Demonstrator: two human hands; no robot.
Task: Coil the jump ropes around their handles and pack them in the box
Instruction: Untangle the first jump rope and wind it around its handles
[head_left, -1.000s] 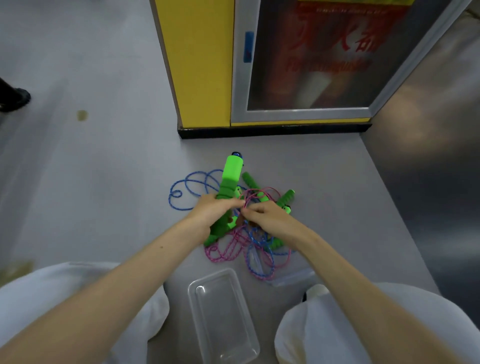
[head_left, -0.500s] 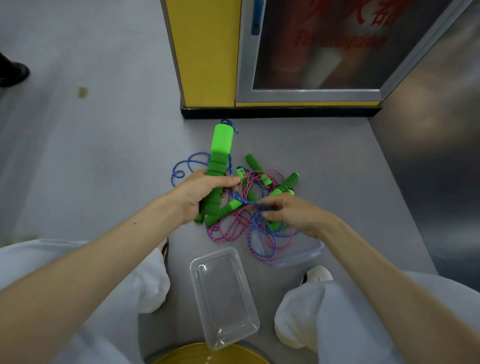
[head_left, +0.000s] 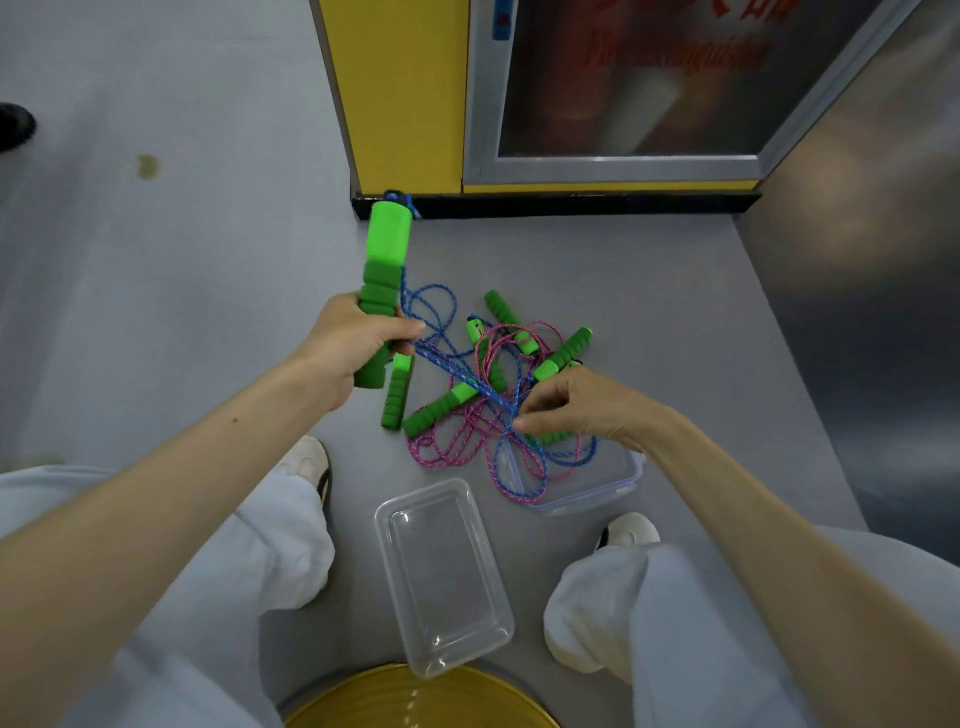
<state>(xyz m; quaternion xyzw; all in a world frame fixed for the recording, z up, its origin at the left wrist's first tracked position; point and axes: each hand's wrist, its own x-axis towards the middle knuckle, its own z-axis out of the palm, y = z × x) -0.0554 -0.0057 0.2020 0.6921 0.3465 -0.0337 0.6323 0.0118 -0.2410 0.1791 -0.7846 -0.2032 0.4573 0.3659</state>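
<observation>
Grey floor (head_left: 208, 260), yellow-framed cabinet beyond the hands, person crouched over the pile.

Left hand (head_left: 348, 338): fingers wrapped round a green foam handle (head_left: 384, 270), held up off the floor, cap end pointing away. Blue rope (head_left: 457, 374) runs from that handle down across to the right hand (head_left: 587, 405), which pinches it between thumb and fingertips, other fingers loosely curled. Rope between the two hands looks fairly taut.

Between the hands: pink rope (head_left: 452, 447) tangled with the blue loops, plus loose green handles (head_left: 441, 408) lying in the heap. Nothing is wound on a handle yet.

Clear plastic box (head_left: 441, 582) sits on the floor nearer the body than both hands, nothing in it. What looks like its lid (head_left: 587, 488) lies under the rope loops, just below the right hand.

Step, as I read it: separating the blue rope from the pink, pre-coil.

Next move needs: blue slack drawn free of the pink loops, its second handle found, then wraps laid onto the held handle. Risk: pulling hard drags the pink rope along and tightens the tangle.
</observation>
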